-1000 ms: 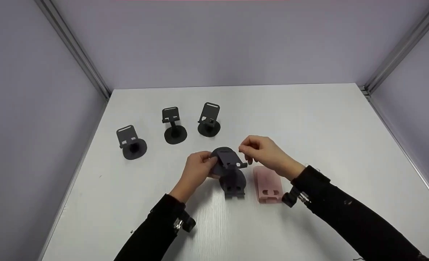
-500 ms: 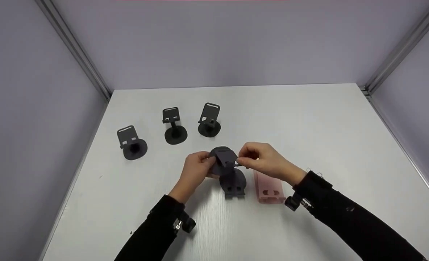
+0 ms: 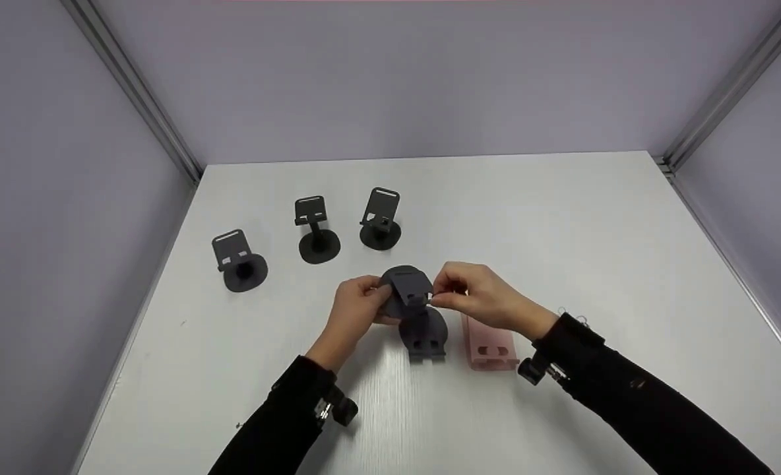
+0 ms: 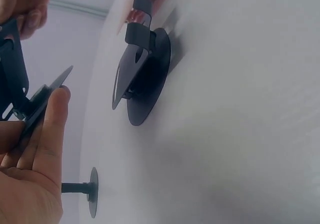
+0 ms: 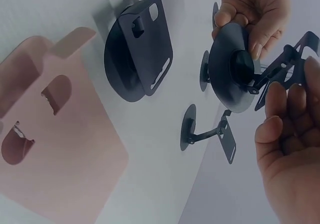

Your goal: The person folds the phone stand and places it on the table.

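Note:
Above the table my left hand (image 3: pixel 356 305) grips a black phone stand (image 3: pixel 411 287) by its round base, thumb on one face and fingers behind. My right hand (image 3: pixel 477 292) pinches the lip end of the same stand's plate. In the right wrist view, the stand's disc base (image 5: pixel 227 71) faces the camera and its hinged arm reaches toward the right fingers (image 5: pixel 280 108). Under the held stand, a second black phone stand (image 3: pixel 423 340) lies folded on the table. A pink phone stand (image 3: pixel 489 340), folded flat, lies right of it, partly beneath the right hand.
Three black phone stands stand unfolded further back: one at left (image 3: pixel 240 260), one in the middle (image 3: pixel 318 231) and one to its right (image 3: pixel 380 219). Pale panels with metal corner posts (image 3: pixel 133 86) bound the white table (image 3: pixel 562 218) at the back and sides.
My right hand has moved down and left from beside the held stand and now pinches its plate's lip end. The left hand keeps its hold, nearly still.

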`<state>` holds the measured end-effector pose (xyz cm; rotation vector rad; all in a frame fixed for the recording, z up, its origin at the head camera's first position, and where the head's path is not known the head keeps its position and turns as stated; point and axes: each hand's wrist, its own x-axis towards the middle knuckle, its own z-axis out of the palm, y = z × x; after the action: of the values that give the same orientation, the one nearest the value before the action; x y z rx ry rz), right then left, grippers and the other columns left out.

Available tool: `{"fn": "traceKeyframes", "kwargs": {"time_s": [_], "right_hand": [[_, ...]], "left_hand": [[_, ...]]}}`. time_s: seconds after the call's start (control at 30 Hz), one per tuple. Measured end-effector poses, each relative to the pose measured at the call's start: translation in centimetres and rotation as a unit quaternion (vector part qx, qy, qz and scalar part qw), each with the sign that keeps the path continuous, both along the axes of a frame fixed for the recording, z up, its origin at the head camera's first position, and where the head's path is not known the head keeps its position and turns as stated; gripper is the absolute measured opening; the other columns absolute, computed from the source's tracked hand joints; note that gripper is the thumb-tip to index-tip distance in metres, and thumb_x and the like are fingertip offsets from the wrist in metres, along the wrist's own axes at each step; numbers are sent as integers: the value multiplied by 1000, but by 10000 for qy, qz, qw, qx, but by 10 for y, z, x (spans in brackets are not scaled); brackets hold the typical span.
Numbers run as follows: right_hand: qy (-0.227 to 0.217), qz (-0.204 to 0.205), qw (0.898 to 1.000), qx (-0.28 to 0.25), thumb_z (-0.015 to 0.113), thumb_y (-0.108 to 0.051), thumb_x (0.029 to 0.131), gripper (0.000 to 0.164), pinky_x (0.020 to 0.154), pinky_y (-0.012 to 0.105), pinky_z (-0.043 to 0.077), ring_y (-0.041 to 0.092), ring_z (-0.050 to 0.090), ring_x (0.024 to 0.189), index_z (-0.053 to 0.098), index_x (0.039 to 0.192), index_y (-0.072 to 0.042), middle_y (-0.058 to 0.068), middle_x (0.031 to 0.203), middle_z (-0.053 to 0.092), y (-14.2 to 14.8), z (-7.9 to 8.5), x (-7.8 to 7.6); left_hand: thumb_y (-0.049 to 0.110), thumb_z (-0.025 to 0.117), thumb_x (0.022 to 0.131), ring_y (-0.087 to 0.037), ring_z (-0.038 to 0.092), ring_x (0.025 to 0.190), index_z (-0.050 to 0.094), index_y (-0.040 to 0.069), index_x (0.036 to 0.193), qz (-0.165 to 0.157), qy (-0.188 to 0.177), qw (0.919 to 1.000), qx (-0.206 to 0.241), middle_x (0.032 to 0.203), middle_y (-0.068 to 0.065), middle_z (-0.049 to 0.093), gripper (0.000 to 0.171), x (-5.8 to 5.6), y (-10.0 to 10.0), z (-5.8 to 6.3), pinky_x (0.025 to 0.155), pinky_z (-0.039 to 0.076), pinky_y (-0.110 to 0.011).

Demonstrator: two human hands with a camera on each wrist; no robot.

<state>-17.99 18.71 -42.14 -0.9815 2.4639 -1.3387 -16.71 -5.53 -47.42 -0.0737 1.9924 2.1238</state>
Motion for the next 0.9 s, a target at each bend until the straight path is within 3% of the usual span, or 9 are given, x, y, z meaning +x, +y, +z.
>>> {"fn": "traceKeyframes", "kwargs": {"time_s": [0.4, 0.63, 0.9], "right_hand": [[144, 266, 9995, -109, 75, -10, 93, 11, 65, 22, 43, 10, 52, 74, 65, 89, -9, -1, 82, 58, -3, -1, 3], [803, 456, 9956, -135, 75, -10, 92, 14, 62, 22, 41, 7, 48, 71, 62, 88, -8, 0, 80, 56, -3, -8, 3], [1493, 590, 9870, 7, 76, -9, 90, 20, 62, 23, 44, 8, 50, 72, 57, 86, -7, 1, 79, 56, -8, -18, 8]], "left_hand": [[-1, 57, 99, -18, 69, 63, 66, -12, 100, 187, -264, 9991, 269, 88, -15, 63, 15, 2, 2, -1, 64, 63, -38], [-2, 57, 99, -20, 72, 66, 67, -13, 103, 326, -475, 9974, 434, 88, -17, 66, 16, 2, 5, -1, 63, 63, -37], [1, 57, 100, -18, 71, 63, 68, -13, 104, 377, -518, 9967, 495, 76, -13, 68, 18, 3, 5, 1, 62, 63, -36]]}}
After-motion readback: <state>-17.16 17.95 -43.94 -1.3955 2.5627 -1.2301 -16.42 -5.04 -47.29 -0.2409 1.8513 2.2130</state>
